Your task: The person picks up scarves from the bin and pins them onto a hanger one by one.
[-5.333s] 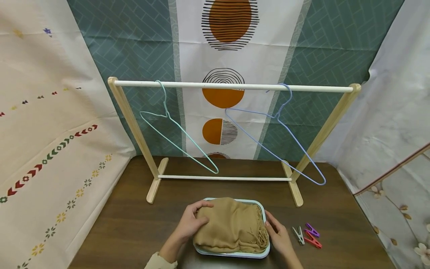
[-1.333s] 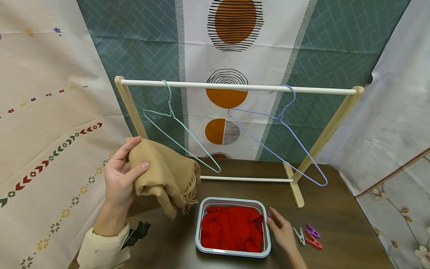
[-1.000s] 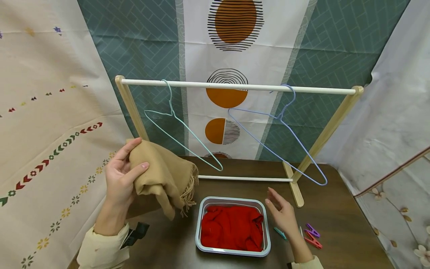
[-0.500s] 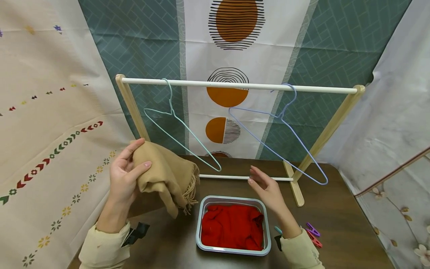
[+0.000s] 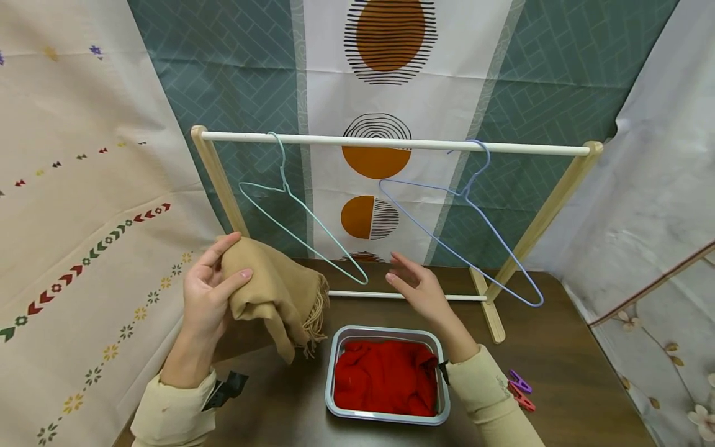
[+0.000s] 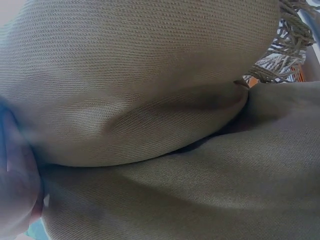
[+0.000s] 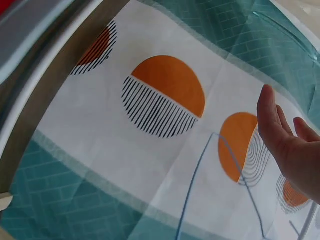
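Note:
A folded tan scarf with a fringed end hangs in my left hand, its thumb in front and fingers behind the cloth. In the left wrist view the scarf fills most of the picture. My right hand is in the air above the far side of the tub, fingers spread and holding nothing. The grey-blue plastic tub contains a crumpled red cloth. Behind the scarf, a mint-green hanger hangs from the rack; a lavender hanger hangs farther right.
A wooden rack with a white top rail and a lower rail stands at the back of the brown table. A purple clothespin and a red clothespin lie right of the tub. Patterned curtains close in the sides and back.
The scarf came out of the tub into my left hand, uncovering the red cloth. My right hand left the tub's right side and moved up and leftward. The left hand lately stays nearly still.

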### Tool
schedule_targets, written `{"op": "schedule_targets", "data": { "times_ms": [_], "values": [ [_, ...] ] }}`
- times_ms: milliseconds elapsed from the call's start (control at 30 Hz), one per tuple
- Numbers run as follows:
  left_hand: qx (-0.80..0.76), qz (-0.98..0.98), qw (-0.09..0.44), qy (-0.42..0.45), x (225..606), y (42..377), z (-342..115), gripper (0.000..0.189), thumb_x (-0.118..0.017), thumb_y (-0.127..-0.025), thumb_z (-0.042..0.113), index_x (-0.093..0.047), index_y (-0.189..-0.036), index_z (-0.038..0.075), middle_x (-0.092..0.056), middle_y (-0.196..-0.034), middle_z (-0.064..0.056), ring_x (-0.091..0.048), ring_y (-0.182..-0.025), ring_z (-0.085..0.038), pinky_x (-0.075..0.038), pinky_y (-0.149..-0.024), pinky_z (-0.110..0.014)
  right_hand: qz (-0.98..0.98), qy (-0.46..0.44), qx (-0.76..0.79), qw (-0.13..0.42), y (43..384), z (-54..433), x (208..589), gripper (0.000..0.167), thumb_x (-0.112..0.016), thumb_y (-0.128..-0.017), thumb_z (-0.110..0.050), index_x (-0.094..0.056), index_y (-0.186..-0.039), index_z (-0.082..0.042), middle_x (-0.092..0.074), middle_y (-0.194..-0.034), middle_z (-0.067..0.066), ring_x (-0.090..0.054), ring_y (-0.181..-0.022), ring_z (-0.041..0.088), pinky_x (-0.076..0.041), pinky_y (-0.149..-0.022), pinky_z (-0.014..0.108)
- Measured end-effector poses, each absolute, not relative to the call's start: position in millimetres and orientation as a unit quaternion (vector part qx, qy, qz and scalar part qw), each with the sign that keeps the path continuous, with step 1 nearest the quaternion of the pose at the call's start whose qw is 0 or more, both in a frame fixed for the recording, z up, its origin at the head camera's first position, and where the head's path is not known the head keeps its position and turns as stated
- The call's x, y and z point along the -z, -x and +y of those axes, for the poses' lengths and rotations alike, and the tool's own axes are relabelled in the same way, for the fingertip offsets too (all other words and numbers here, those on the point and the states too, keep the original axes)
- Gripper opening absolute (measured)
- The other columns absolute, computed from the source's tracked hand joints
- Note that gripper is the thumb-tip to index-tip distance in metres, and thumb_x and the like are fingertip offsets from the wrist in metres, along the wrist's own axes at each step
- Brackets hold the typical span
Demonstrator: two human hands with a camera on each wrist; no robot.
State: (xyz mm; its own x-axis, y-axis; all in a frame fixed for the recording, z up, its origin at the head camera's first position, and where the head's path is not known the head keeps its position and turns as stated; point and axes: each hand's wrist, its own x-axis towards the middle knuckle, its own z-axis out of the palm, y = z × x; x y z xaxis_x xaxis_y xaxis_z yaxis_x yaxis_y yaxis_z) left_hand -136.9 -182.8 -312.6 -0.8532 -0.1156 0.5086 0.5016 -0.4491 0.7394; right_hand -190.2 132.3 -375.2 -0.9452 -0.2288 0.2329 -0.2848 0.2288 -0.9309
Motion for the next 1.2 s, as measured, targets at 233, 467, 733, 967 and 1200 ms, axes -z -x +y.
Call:
{"op": "schedule_targets", "data": {
  "times_ms": [233, 467, 733, 967, 1200],
  "values": [
    [0.825, -0.494, 0.189, 0.199, 314, 137, -183, 0.052, -0.045, -0.073, -0.030, -0.048, -0.122, -0.013, -0.047, -0.113, -0.019, -0.050, -0.096, -0.019, -0.049, -0.072, -0.022, -0.793, -0.179, -0.582, -0.030, 210, 109, 364, 0.053, -0.060, -0.088, -0.022, -0.042, -0.137, -0.011, -0.048, -0.132, 0.012, -0.051, -0.114, 0.027, -0.044, -0.088, 0.044],
    [0.822, -0.498, 0.190, 0.198, 313, 136, -184, 0.052, -0.045, -0.073, -0.030, -0.047, -0.122, -0.013, -0.046, -0.114, -0.019, -0.049, -0.097, -0.020, -0.049, -0.073, -0.022, -0.790, -0.191, -0.580, -0.058, 227, 88, 358, 0.053, -0.059, -0.089, -0.024, -0.041, -0.137, -0.012, -0.046, -0.133, 0.012, -0.052, -0.113, 0.026, -0.048, -0.083, 0.040],
    [0.824, -0.501, 0.190, 0.183, 313, 135, -186, 0.053, -0.045, -0.073, -0.030, -0.047, -0.123, -0.012, -0.045, -0.115, -0.018, -0.050, -0.096, -0.019, -0.050, -0.071, -0.022, -0.781, -0.209, -0.584, -0.075, 240, 65, 356, 0.051, -0.059, -0.089, -0.023, -0.043, -0.136, -0.010, -0.048, -0.130, 0.014, -0.057, -0.106, 0.026, -0.050, -0.077, 0.038],
    [0.820, -0.503, 0.198, 0.186, 315, 134, -187, 0.052, -0.047, -0.074, -0.029, -0.044, -0.124, -0.015, -0.044, -0.115, -0.019, -0.048, -0.097, -0.019, -0.049, -0.073, -0.021, -0.775, -0.215, -0.587, -0.093, 245, 47, 358, 0.050, -0.058, -0.089, -0.024, -0.045, -0.135, -0.008, -0.053, -0.124, 0.014, -0.059, -0.100, 0.027, -0.053, -0.066, 0.034],
    [0.820, -0.503, 0.201, 0.185, 316, 133, -190, 0.052, -0.047, -0.074, -0.029, -0.043, -0.125, -0.016, -0.044, -0.116, -0.018, -0.049, -0.097, -0.019, -0.049, -0.072, -0.021, -0.783, -0.183, -0.587, -0.094, 244, 34, 357, 0.045, -0.057, -0.090, -0.030, -0.051, -0.131, -0.012, -0.054, -0.123, 0.012, -0.060, -0.093, 0.033, -0.053, -0.058, 0.032]
  ]
}}
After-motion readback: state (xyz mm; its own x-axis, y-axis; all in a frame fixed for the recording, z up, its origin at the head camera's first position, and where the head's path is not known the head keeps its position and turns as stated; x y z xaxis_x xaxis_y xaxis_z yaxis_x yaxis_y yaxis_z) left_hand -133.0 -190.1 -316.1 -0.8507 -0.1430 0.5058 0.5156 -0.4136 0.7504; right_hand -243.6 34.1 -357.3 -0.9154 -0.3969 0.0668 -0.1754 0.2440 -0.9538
